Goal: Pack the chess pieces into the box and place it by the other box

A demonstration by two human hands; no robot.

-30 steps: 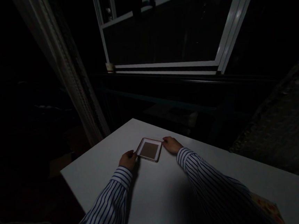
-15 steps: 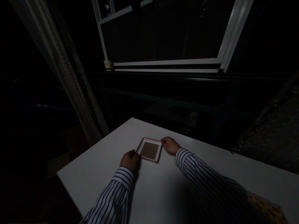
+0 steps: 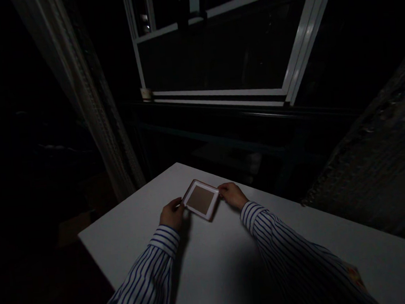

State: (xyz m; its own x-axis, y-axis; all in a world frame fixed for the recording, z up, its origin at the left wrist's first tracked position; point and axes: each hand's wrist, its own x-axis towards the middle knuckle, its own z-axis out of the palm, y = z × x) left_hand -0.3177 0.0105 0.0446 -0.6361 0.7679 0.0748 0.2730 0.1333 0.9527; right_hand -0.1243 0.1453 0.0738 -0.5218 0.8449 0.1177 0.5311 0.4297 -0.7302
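Head view: left hand [image 3: 171, 215] and right hand [image 3: 233, 195] pinch opposite corners of a shallow square tray [image 3: 200, 199] near the far corner of the white table [image 3: 205, 270]. Even pressure should keep it steady.

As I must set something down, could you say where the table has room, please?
The table is bare between the left sleeve and right sleeve, left of the left sleeve, and between right sleeve and far edge. Crowded spots: the tray, between left grip and right grip, and a patterned item beside the right sleeve.
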